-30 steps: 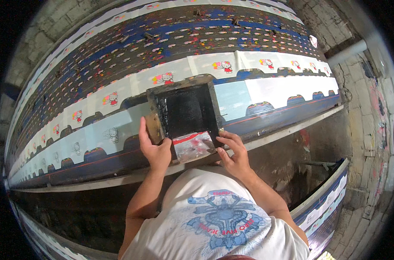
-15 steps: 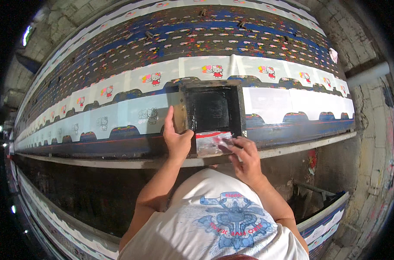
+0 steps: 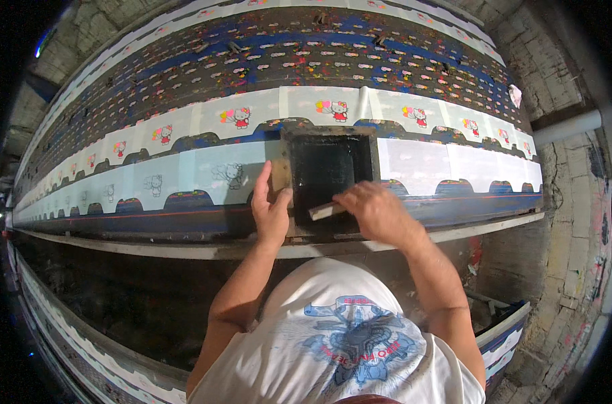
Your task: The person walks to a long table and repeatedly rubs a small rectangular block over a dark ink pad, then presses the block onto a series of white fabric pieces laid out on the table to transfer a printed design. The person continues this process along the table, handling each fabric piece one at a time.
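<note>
A dark-framed printing screen (image 3: 326, 165) lies on the long printing table at its near edge. My left hand (image 3: 271, 212) holds the screen's left side, thumb on the frame and forefinger stretched along it; its other fingers are mostly hidden. Above the near part of the mesh, my right hand (image 3: 380, 210) grips a squeegee (image 3: 325, 211), whose pale, narrow end sticks out to the left of the fingers. White fabric panels (image 3: 205, 175) left of the screen carry black outlines of a cartoon cat. To the right, nearby panels (image 3: 414, 158) look plain white.
Behind the screen runs a row of panels (image 3: 259, 111) with coloured cat and balloon prints. The table's wooden front rail (image 3: 164, 246) passes before me. Another table (image 3: 504, 330) stands at the lower right, and a block wall (image 3: 565, 229) rises at the right.
My right hand has moved up and left over the screen with the squeegee, now turned crosswise. The silvery, red-edged area at the screen's near end no longer shows. The left hand stays at the frame.
</note>
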The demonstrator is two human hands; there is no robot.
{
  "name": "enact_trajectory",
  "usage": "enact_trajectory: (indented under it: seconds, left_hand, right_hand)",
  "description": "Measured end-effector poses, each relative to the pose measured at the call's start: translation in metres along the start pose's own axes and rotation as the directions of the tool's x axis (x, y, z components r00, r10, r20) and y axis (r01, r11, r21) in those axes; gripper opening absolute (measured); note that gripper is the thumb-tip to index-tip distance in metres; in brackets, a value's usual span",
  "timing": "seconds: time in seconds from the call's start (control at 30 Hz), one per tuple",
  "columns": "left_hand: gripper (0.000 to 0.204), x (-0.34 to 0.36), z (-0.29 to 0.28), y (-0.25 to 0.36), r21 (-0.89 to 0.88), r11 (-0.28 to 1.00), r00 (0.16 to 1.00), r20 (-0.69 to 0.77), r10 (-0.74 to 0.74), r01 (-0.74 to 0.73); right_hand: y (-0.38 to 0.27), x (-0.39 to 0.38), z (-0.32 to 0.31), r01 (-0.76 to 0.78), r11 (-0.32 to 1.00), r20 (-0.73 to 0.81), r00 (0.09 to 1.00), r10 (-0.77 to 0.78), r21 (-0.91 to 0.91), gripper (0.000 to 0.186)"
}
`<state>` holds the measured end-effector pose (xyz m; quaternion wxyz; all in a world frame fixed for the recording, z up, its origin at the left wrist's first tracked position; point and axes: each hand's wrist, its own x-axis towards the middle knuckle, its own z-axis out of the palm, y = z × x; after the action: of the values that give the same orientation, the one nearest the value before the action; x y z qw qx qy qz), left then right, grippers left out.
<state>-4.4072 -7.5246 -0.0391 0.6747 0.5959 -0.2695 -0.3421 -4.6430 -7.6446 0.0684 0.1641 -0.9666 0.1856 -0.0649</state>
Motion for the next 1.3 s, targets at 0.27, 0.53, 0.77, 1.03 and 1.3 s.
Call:
enact_trajectory:
  seconds: [0.27, 0.53, 0.77, 1.03, 1.3]
  left_hand:
    - [0.083, 0.016, -0.015, 0.001, -0.021, 1.000, 0.994, 0.112, 0.020, -0.018]
    - [0.085, 0.021, -0.019, -0.005, -0.012, 1.000, 0.989, 0.146, 0.014, -0.013]
    - [0.084, 0.019, -0.021, -0.005, 0.037, 0.999, 0.989, 0.143, 0.028, -0.033]
    - [0.084, 0.012, -0.016, -0.002, 0.020, 0.999, 0.993, 0.114, -0.038, 0.036]
    - [0.095, -0.009, -0.002, -0.010, 0.161, 0.983, 0.996, 0.033, 0.085, -0.089]
  right_hand:
    - [0.061, 0.082, -0.003, -0.095, 0.995, -0.134, 0.986, 0.094, 0.000, 0.039]
    - [0.035, 0.069, 0.012, -0.183, 0.982, -0.126, 0.976, 0.178, -0.033, 0.060]
    - [-0.018, 0.016, 0.029, -0.130, 0.991, -0.167, 0.978, 0.125, -0.016, 0.053]
    - [-0.062, -0.021, 0.037, -0.143, 0.989, -0.132, 0.982, 0.136, -0.045, 0.051]
    - [-0.053, -0.051, 0.042, -0.220, 0.966, -0.274, 0.929, 0.251, 0.139, 0.051]
